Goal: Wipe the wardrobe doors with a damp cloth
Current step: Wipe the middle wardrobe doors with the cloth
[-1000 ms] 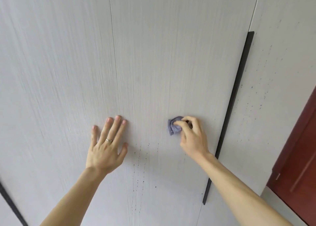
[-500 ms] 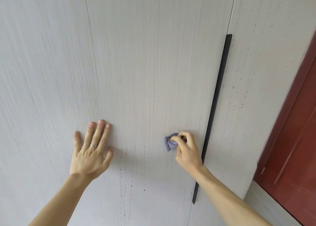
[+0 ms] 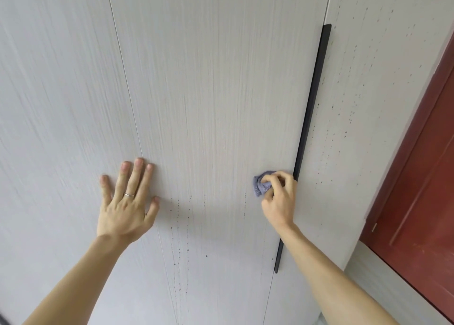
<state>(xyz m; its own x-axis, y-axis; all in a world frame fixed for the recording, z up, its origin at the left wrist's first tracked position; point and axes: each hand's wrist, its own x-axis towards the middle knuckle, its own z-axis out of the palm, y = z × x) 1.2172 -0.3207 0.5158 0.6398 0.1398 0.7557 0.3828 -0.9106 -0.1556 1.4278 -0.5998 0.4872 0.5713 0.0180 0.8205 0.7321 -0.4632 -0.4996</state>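
Observation:
Pale grey wood-grain wardrobe doors fill the view; the middle door point(image 3: 216, 91) carries dark specks and drip trails low down. My right hand point(image 3: 278, 199) grips a small bunched blue-grey cloth point(image 3: 260, 185) and holds it against the middle door, just left of the long black handle strip point(image 3: 310, 118). My left hand point(image 3: 127, 201), a ring on one finger, rests flat with spread fingers across the seam between the left door point(image 3: 56, 103) and the middle one.
The right door point(image 3: 368, 91) is dotted with dark specks. A dark red panelled door point(image 3: 422, 177) stands at the far right, with a grey strip of wall below it.
My right hand with the cloth has slid right across the middle door, ending beside the black handle. The left hand stays flat on the seam. The view has shifted right.

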